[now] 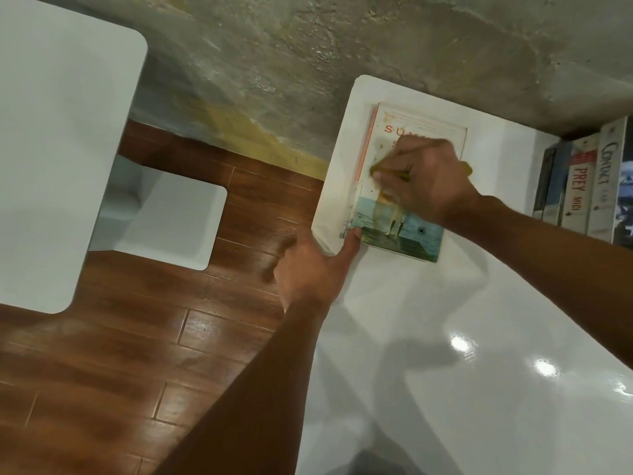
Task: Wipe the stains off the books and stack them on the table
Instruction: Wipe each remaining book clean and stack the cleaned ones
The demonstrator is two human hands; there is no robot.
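White cover (407, 186) reads "SUM"; spines (582, 186) "PREY", "CONTACT".

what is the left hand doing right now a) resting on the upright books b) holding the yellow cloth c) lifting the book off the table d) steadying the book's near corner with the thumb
d: the left hand has its thumb on the near left corner of the book, which lies flat on the table, while the right hand holds the yellow cloth.

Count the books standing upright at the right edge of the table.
4 at least: a dark book, a blue-spined book, Prey and Contact, side by side. A dark cover at the frame edge may be a fifth.
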